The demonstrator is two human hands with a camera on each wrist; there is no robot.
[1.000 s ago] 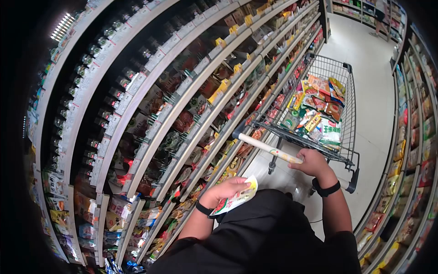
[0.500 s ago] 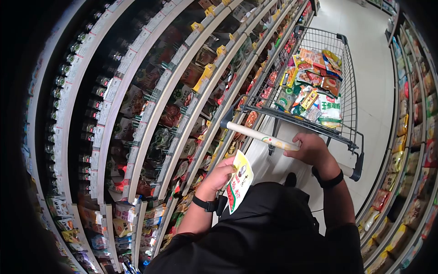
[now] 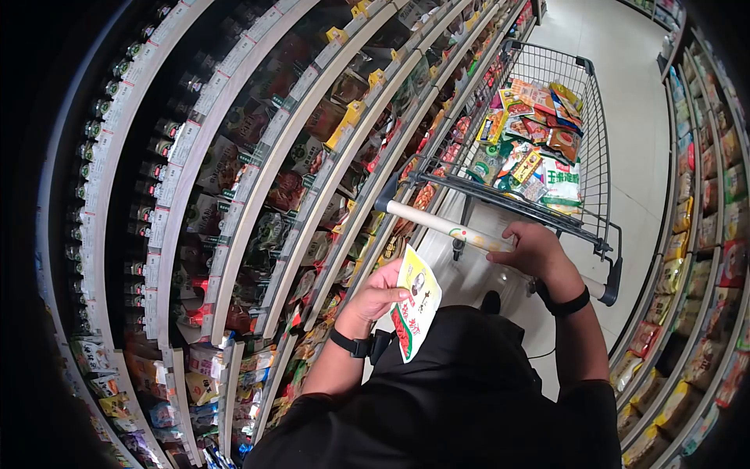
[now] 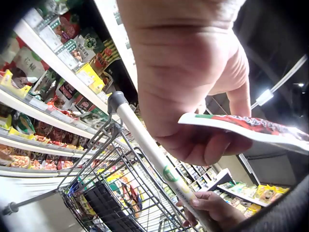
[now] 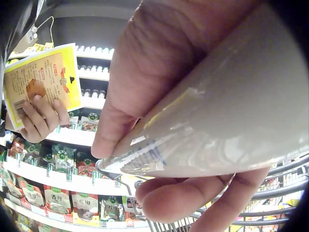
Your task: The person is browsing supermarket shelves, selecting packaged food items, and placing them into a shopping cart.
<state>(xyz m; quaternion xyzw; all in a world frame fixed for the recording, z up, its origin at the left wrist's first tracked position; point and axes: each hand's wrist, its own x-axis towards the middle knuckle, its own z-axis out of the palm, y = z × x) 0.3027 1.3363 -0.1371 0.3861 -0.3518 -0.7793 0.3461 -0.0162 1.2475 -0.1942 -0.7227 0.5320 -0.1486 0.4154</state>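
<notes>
My left hand [image 3: 373, 297] pinches a flat seasoning packet [image 3: 418, 305], yellow on top and white with red and green below, with the thumb on its front. In the right wrist view the packet's tan back [image 5: 41, 82] shows, with fingers spread across it. My right hand [image 3: 537, 252] holds the pale handle [image 3: 437, 222] of a shopping cart, thumb on one side and curled fingers on the other. Bagged foods [image 3: 539, 129] in bright colours are piled in the cart's wire basket [image 3: 600, 129].
Tall shelves [image 3: 250, 227] packed with bags and jars run close along the left. Another stocked shelf [image 3: 687, 234] lines the right side. Pale floor [image 3: 633, 168] stretches ahead beyond the cart, and a shoe [image 3: 491, 302] shows below its handle.
My left hand has raised the packet from a low slant to nearly upright, its printed front now turned up. My right hand stays at the handle; cart and shelves have shifted in view.
</notes>
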